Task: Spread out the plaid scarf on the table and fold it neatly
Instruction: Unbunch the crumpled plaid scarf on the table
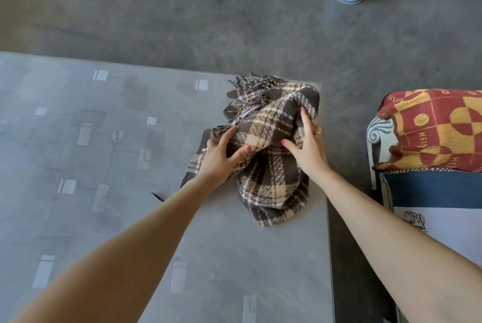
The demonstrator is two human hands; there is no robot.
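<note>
A grey patterned table fills most of the view, with a concrete floor beyond it. At the right, an armchair is draped with a red and yellow throw. A brown and cream plaid scarf is bunched in a heap near the table's far right corner, its fringe at the far side. The left hand is laid on the scarf's left side with fingers spread; the right hand is pressed on its right side, the outer fingers apparently curled around a fold.
</note>
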